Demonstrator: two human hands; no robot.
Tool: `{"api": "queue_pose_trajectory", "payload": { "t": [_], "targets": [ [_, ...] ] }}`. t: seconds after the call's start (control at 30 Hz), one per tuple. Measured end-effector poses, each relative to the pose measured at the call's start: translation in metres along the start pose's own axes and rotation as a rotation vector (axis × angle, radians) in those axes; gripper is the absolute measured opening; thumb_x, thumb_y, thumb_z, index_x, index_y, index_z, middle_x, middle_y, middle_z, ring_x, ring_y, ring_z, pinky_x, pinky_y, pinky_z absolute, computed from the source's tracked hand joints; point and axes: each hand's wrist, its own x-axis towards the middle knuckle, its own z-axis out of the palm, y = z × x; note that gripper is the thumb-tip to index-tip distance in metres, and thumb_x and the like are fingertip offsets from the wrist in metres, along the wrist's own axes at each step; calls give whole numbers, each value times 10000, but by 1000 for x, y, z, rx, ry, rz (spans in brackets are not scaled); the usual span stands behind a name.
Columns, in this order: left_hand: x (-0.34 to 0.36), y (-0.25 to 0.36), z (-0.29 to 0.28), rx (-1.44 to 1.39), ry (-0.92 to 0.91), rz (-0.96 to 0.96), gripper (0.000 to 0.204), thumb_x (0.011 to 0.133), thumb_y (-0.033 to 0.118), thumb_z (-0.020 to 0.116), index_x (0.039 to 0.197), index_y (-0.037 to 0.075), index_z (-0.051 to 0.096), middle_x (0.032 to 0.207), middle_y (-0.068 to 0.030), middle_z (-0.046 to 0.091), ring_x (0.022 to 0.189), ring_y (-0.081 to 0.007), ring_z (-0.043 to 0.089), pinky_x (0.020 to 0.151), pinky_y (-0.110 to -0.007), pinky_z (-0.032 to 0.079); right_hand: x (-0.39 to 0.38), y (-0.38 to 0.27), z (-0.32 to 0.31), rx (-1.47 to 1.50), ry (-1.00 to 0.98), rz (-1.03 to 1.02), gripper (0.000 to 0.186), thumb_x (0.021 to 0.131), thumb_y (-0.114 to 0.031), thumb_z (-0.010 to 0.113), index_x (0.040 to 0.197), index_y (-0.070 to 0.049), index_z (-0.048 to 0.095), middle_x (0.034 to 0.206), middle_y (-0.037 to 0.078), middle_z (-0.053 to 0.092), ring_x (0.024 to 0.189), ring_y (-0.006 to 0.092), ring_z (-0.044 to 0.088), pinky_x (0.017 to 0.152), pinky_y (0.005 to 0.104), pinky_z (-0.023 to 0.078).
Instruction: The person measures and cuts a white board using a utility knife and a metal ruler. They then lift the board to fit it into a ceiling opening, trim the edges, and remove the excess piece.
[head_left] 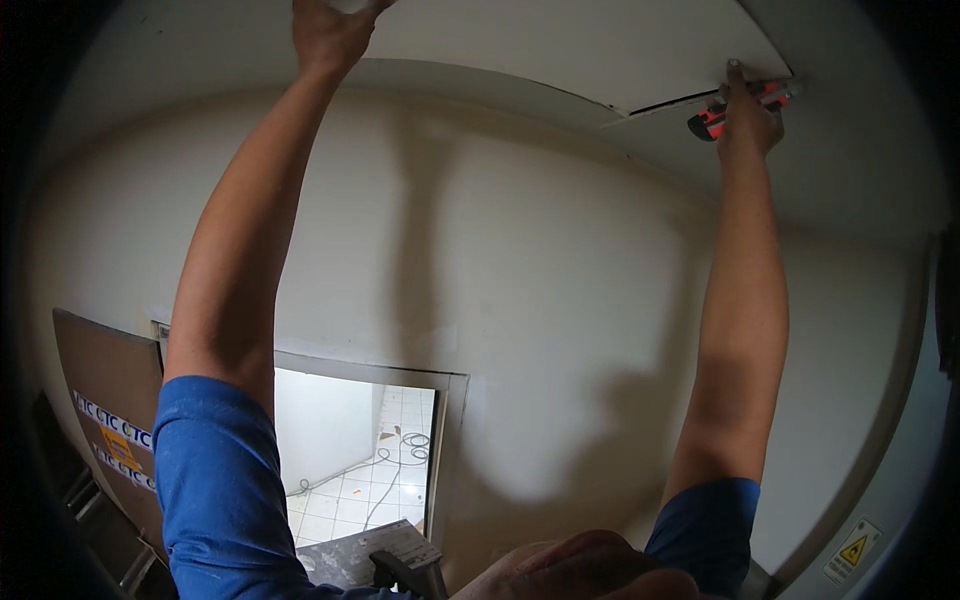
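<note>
"What are the fingers doing?"

"On the right hand (pixel 750 122), one finger points up and appears to touch the pale ceiling panel (pixel 560 45); the others are curled around a red-and-black utility knife (pixel 708 124). The left hand (pixel 330 38) is raised at the upper left, but the frame cuts off its fingertips, so I can't tell whether they grip anything."

"And the panel?"

"Overhead, spanning between the hands. A dark gap shows along its edge, just left of the knife."

"Which step is that?"

"I'd judge it to be steadying or adjusting the panel. The next move seems to call for even support from both sides, and care with the knife in those same fingers."

"Farther out?"

"A pale wall (pixel 560 260) below, a framed opening (pixel 455 430) at lower left with a cable (pixel 385 458) on the tiles beyond, a brown board (pixel 115 375) farther left, and a yellow warning sign (pixel 853 550) at lower right."
</note>
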Motion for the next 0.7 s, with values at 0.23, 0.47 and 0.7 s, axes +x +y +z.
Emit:
{"api": "queue_pose_trajectory", "payload": {
  "t": [0.23,0.47,0.7],
  "targets": [
    [2,6,-3,40,-26,24,930,838,446,844,1454,-88,395,1417,-273,517,1326,-402,517,1124,-477,425,1,4,3,38,31,-7,561,782,-142,904,1230,2,600,1142,120,684,865,219,685,606,375,620],
    [5,0,0,33,-46,29,922,846,464,833,1454,-83,406,1453,-271,501,1368,-400,490,1142,-486,409,15,12,-6,51,24,-71,589,761,-154,924,1235,16,618,1143,134,701,871,221,693,622,394,619],
    [4,-5,7,54,19,24,916,857,477,820,1452,-88,414,1460,-283,490,1378,-402,478,1155,-503,393,24,15,-7,32,116,-75,565,737,-119,934,1149,90,611,1030,163,723,798,225,717,585,367,640]
  ]
}}
